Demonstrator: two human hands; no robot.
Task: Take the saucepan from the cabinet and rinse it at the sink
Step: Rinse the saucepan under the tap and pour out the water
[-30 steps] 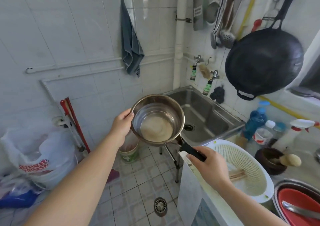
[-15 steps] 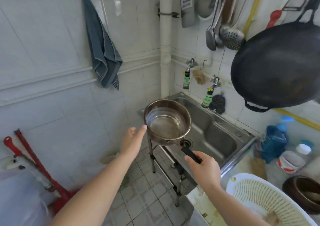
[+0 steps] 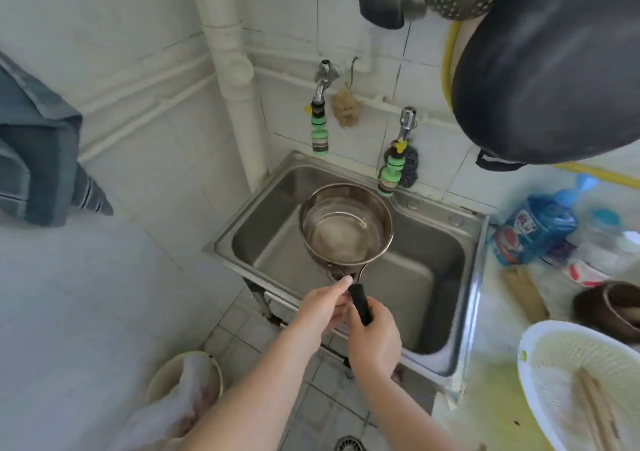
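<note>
Nearest the camera, two bare forearms reach forward over a pale tiled floor. The right hand (image 3: pixel 374 338) is closed in a fist around the lower end of a slim black handle (image 3: pixel 360 303), fingers fully curled. The left hand (image 3: pixel 322 307) comes in just beside it; its fingers wrap the handle's upper part, and the thumb lies stretched forward, its tip touching the metal bracket where handle meets pan.

Beyond the hands, the saucepan (image 3: pixel 346 229) is held above the sink (image 3: pixel 242 239), over its near-left part, mouth up and tilted slightly toward the camera. It is round, of polished steel with a thin rolled rim, and its mirror-like inner wall reflects light; the bottom looks dull and pale. The sink is a deep rectangular basin of brushed stainless steel with rounded corners.

On the tiled wall behind it, two chrome taps stand apart: the left tap (image 3: pixel 320 104) and the right tap (image 3: pixel 398 153), each ending in a ribbed green plastic nozzle. A thick white pipe (image 3: pixel 235 70) runs up the corner. A large dark round wok (image 3: pixel 547 70) hangs at the upper right.
</note>
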